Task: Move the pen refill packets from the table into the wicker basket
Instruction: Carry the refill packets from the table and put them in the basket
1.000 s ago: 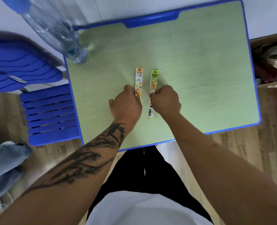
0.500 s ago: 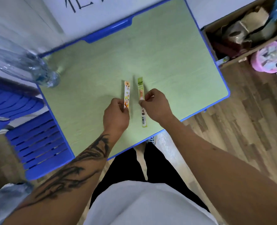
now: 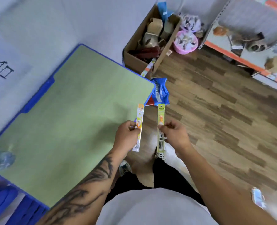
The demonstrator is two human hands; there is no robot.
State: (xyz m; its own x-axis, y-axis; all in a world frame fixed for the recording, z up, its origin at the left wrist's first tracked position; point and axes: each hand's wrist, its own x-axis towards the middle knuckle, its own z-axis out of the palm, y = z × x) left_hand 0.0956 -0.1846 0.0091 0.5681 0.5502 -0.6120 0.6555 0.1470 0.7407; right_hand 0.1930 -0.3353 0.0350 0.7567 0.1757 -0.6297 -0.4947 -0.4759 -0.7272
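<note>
Your left hand [image 3: 128, 135] has its grip pinched on the orange refill packet [image 3: 139, 127], just past the green surface's [image 3: 72, 114] right edge. Your right hand [image 3: 175, 135] pinches the green refill packet [image 3: 161, 125] farther right of the surface, over the wooden floor [image 3: 215, 111].

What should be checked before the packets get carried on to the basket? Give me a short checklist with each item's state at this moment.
1. Left hand pinches the orange packet: ok.
2. Right hand pinches the green packet: ok.
3. Both packets are lifted off the table, past its edge: ok.
4. Packets are held apart, not overlapping: ok.
5. Wicker basket located: cannot tell; none is clearly in view, only a cardboard box and a pink tub nearby.
6. Floor path: not ok; a blue wrapper lies just ahead.
</note>
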